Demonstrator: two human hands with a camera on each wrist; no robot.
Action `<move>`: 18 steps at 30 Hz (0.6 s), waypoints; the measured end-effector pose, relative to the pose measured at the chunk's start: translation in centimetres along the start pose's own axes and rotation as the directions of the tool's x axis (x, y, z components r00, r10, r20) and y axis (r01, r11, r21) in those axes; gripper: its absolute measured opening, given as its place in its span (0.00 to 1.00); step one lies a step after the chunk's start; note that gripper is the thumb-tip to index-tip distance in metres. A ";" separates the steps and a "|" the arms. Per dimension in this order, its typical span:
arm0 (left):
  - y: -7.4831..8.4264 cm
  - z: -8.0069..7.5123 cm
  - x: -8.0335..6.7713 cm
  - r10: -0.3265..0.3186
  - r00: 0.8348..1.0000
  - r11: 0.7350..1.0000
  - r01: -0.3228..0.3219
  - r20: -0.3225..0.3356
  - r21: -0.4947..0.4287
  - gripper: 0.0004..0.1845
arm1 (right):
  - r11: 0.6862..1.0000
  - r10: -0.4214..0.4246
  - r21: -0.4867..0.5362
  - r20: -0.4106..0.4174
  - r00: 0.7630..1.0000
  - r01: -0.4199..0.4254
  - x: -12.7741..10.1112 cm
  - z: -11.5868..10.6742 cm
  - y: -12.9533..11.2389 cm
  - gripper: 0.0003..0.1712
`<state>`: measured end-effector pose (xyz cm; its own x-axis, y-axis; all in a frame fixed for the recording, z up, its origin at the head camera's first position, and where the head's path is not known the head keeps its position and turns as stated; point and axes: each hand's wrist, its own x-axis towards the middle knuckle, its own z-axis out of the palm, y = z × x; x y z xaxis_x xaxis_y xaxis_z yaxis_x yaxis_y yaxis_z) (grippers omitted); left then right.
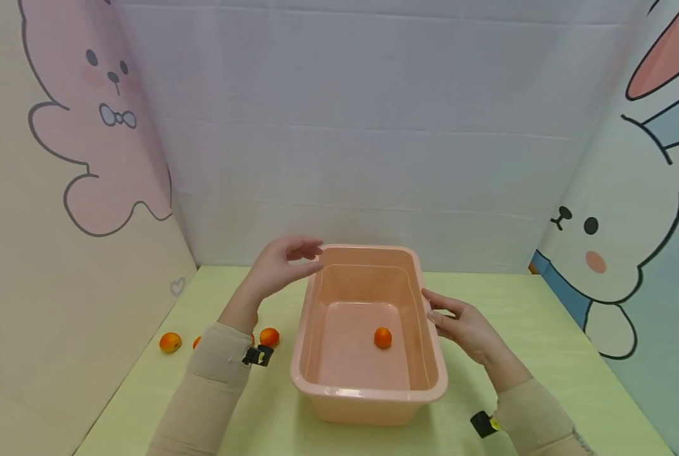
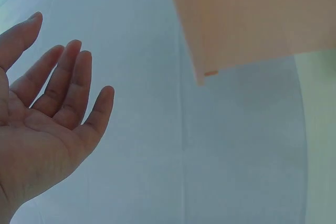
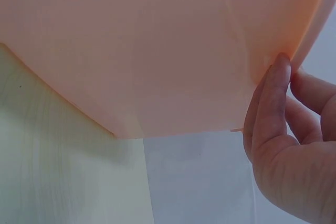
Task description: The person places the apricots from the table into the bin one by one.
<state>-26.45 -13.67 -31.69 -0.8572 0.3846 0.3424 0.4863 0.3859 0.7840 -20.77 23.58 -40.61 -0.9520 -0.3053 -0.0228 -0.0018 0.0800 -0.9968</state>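
Note:
A pink plastic basin point(image 1: 368, 394) stands on the table with one small orange fruit point(image 1: 382, 337) lying on its floor, right of the middle. At the basin's right rim, my right hand point(image 1: 465, 326) pinches the edge between thumb and fingers. The right wrist view shows those fingertips point(image 3: 278, 69) against the outer wall, just under the rim. My left hand point(image 1: 288, 259) hovers by the far left corner of the basin, its fingers loosely bent. In the left wrist view the left palm holds nothing, and a gap separates it from the basin's wall point(image 2: 252, 19).
Left of the basin, a few orange fruits lie on the pale green table point(image 1: 488, 291): one fruit point(image 1: 170, 342) near the left wall, another point(image 1: 269, 337) beside the left wrist. The left sleeve point(image 1: 214, 373) partly covers others. A white curtain point(image 1: 374, 158) hangs behind.

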 end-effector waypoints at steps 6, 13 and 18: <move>-3.1 -0.3 -2.0 -0.055 0.997 0.998 0.054 -0.062 -0.017 0.24 | 1.000 0.004 -0.002 -0.006 1.000 -0.004 0.0 -0.1 0.1 0.36; -6.6 -0.7 -4.8 -0.063 0.991 0.998 0.066 -0.115 0.021 0.28 | 1.000 0.003 0.003 0.000 1.000 -0.003 0.0 -0.1 0.1 0.36; -8.9 -1.3 -6.9 -0.067 0.991 0.996 0.074 -0.118 0.052 0.29 | 1.000 0.008 0.003 0.000 1.000 -0.008 0.0 -0.1 0.1 0.36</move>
<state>-25.06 -20.87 -40.42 -0.9020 0.2563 0.3474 0.4297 0.4560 0.7794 -20.84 23.71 -40.74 -0.9518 -0.3051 -0.0312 0.0071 0.0796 -0.9968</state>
